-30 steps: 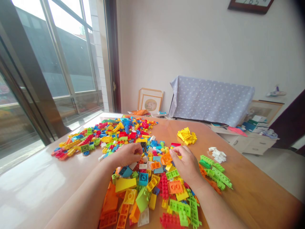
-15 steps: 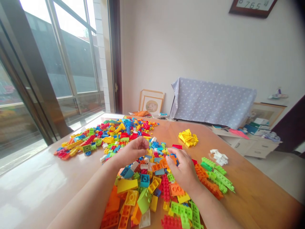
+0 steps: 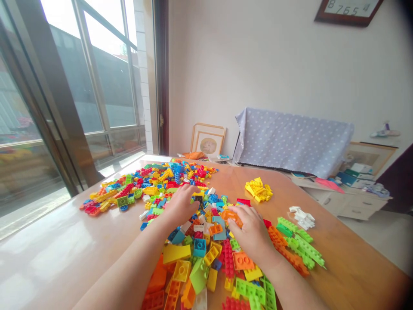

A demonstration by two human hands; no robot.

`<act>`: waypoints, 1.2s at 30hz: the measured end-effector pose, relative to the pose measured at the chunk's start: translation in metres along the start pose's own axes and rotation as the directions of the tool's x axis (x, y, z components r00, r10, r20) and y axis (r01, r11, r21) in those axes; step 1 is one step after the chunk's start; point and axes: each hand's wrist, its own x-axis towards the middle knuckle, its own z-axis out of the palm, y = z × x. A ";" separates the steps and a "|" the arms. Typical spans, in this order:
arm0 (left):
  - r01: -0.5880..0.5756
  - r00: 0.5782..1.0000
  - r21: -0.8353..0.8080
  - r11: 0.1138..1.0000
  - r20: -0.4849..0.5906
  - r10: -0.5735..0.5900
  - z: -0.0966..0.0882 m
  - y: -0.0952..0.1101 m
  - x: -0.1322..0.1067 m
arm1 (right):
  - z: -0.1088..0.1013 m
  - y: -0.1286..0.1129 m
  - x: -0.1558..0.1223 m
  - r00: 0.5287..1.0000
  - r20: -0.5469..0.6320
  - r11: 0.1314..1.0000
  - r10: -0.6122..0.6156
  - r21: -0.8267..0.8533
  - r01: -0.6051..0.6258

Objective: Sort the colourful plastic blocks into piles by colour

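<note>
A big heap of mixed coloured building bricks [image 3: 155, 189] covers the wooden table [image 3: 348, 267]. My left hand [image 3: 181, 203] lies palm down on the heap, fingers curled onto bricks at its middle; what it holds, if anything, is hidden. My right hand [image 3: 251, 232] rests on the near part of the heap and pinches an orange brick [image 3: 231, 215] between thumb and fingers. More bricks, orange, yellow, green and red [image 3: 206, 267], lie between my forearms.
Sorted piles sit to the right: yellow bricks [image 3: 258, 189], white bricks [image 3: 302, 216], green bricks [image 3: 301, 241] and orange bricks [image 3: 287, 252]. Beyond the table stand a dotted grey cloth cover [image 3: 293, 140], framed pictures [image 3: 208, 140] and a large window [image 3: 80, 86].
My left hand has moved forward and up over the heap. My right hand has drawn slightly nearer and now pinches an orange brick. The camera has shifted slightly.
</note>
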 end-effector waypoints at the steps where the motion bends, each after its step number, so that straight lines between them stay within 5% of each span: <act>1: -0.035 0.997 -0.001 0.999 0.071 0.035 0.003 0.003 -0.001 | 0.001 0.003 0.000 1.000 -0.001 1.000 0.008 -0.006 -0.008; 4: -0.113 0.956 -0.032 0.993 0.268 0.118 0.011 0.011 -0.004 | 0.001 0.008 0.001 1.000 -0.003 0.999 0.026 -0.024 -0.026; 8: -0.160 0.926 0.034 0.987 0.352 0.138 0.016 0.017 -0.007 | 0.001 0.006 0.001 0.999 0.012 0.999 0.033 -0.041 -0.032; 25: -0.055 0.933 -0.070 0.996 0.352 0.077 0.017 0.020 -0.004 | -0.001 0.004 0.000 0.999 0.018 0.999 0.036 -0.040 -0.035; 36: 0.043 0.978 -0.341 0.939 0.207 0.030 0.015 0.015 0.000 | -0.007 -0.001 0.002 0.999 -0.041 1.000 0.013 -0.013 -0.014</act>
